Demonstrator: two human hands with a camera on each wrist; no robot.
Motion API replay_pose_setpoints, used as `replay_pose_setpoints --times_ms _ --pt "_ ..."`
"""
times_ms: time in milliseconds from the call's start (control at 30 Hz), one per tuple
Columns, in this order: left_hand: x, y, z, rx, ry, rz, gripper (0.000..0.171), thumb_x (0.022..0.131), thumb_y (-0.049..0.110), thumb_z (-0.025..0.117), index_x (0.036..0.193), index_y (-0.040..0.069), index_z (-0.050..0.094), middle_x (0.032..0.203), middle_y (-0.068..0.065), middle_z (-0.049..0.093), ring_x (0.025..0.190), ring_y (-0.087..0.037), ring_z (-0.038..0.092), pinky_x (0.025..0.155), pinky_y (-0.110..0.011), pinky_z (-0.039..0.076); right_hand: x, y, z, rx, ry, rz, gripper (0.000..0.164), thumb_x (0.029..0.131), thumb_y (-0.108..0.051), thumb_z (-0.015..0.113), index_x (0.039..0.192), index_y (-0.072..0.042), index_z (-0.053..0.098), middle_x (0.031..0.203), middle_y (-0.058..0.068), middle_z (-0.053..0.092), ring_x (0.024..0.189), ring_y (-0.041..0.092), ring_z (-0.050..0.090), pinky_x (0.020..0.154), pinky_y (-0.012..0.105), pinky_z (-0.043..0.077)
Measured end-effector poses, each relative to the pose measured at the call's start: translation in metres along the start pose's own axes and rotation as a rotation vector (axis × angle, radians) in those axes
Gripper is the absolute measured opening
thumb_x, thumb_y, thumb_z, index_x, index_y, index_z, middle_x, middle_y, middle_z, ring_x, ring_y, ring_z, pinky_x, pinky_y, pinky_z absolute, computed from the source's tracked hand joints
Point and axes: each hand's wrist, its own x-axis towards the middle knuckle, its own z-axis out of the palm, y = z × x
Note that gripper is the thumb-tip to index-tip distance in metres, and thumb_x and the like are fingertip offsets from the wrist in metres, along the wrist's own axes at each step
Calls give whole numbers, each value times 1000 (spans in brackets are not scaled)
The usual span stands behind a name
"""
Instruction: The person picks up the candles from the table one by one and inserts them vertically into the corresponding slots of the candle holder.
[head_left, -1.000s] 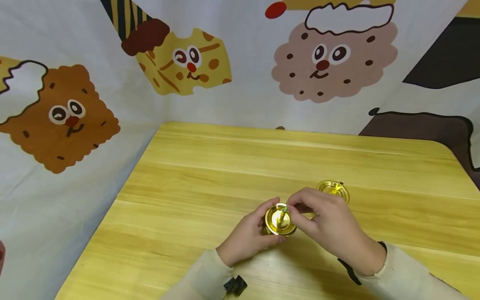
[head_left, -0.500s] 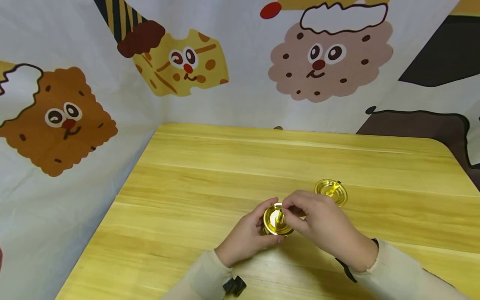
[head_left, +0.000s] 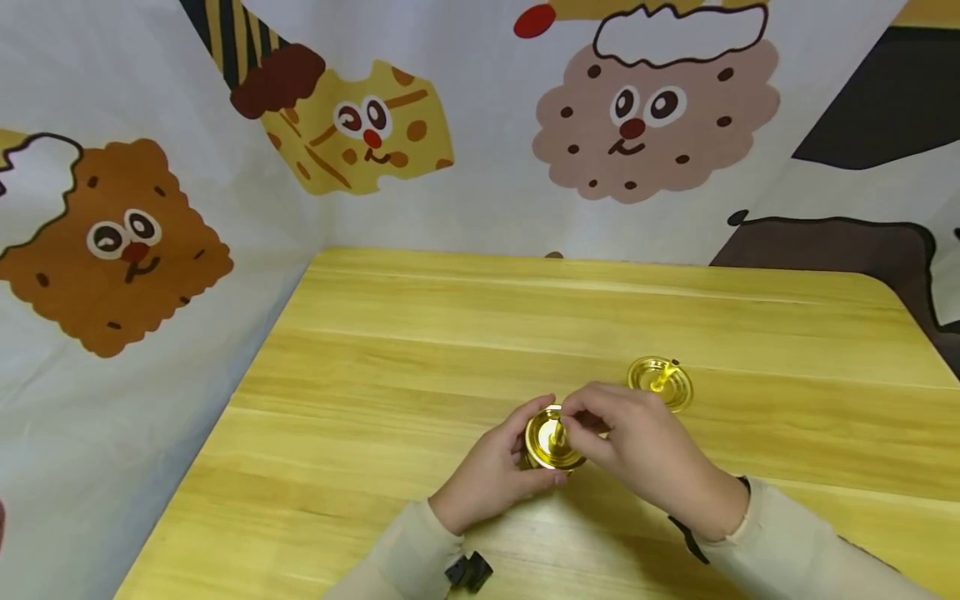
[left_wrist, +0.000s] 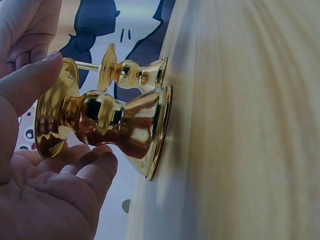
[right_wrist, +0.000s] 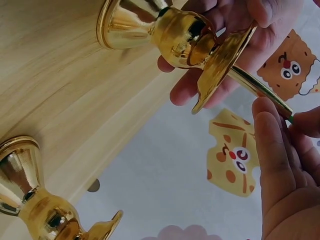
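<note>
My left hand (head_left: pixel 495 467) holds a gold candlestick-shaped stand (head_left: pixel 546 450) around its dish, thumb on one side and fingers on the other. Its flared base (left_wrist: pixel 145 130) meets the wooden table in the left wrist view. From the dish rises a thin gold tube (right_wrist: pixel 260 87). At the tube's top, my right hand (head_left: pixel 637 433) pinches a small green piece (right_wrist: pixel 291 119) between thumb and fingers; most of that piece is hidden. A second gold stand (head_left: pixel 660 383) of the same form, its tube dark-tipped, stands upright beyond my right hand.
The wooden table (head_left: pixel 420 333) extends around both hands. White cloth (head_left: pixel 480 200) printed with cartoon biscuits and cheese hangs along its back and left edges. A black clip-like part (head_left: pixel 469 572) sits at my left cuff.
The green piece at the tube's top showed a second ago and is now covered by my right fingertips in the head view. The right hand has shifted slightly; the left keeps its hold.
</note>
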Motion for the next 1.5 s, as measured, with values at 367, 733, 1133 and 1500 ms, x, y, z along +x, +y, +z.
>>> replay_pose_setpoints --times_ms 367,733,1133,1500 --pt "1 -2 4 -13 1 -1 85 87 12 80 157 17 32 143 -6 56 124 -16 60 101 -24 49 -3 1 -1 -4 -2 14 19 79 3 75 83 -14 70 82 -11 69 70 -3 60 61 9 51" --pt "1 -1 8 -11 -9 5 86 86 11 81 157 17 32 142 -5 56 123 -17 60 101 -25 50 -6 1 -5 32 -27 59 17 80 3 75 84 -13 71 83 -10 70 72 -2 62 62 11 54" --pt "1 0 10 5 7 0 85 85 12 82 156 26 35 141 -1 58 121 -11 60 102 -25 48 -23 2 -17 18 -30 88 19 80 -4 80 91 -18 75 90 -14 70 82 5 68 72 26 61" --pt "1 0 7 13 41 -16 88 85 13 82 157 27 34 144 -2 54 127 -13 56 105 -24 46 -49 17 -21 -51 21 75 26 74 -4 84 91 -20 73 88 -16 69 78 5 68 69 19 58"
